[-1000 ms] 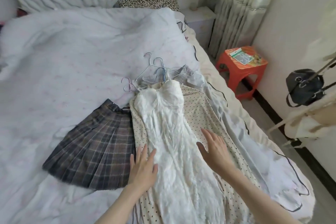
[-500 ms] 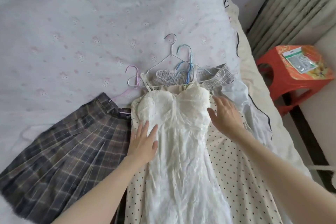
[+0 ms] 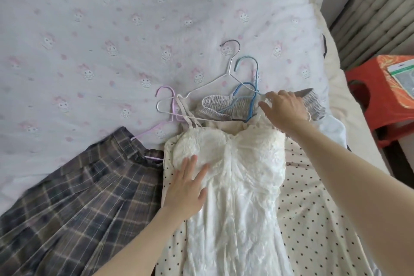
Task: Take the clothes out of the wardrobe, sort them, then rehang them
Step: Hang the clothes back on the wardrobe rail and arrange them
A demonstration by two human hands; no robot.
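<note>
White lace is the nearest thing: the white dress (image 3: 235,197) lies face up on the bed (image 3: 89,40), on top of a cream polka-dot dress (image 3: 313,219), its skirt running toward the person and its bodice away. Its long axis runs straight from near to far, straps pointing at the hangers beyond. The left hand (image 3: 187,188) lies flat on the left side of the bodice, fingers straight and spread, gripping nothing; I would guess it pins the cloth so the dress does not slide. Left of the white dress, a plaid pleated skirt (image 3: 74,204) is spread out with a lilac hanger (image 3: 167,105) at its waistband, apart from the dresses, which looks like sorting by kind. Beyond the bodice's right shoulder, the right hand (image 3: 284,107) reaches over the strap end, fingers extended above a grey gathered garment (image 3: 224,107) and the blue hangers (image 3: 248,87); whether it pinches anything I cannot tell. Farthest from the dress, a white wire hanger (image 3: 226,74) points its hook up the bed.
</note>
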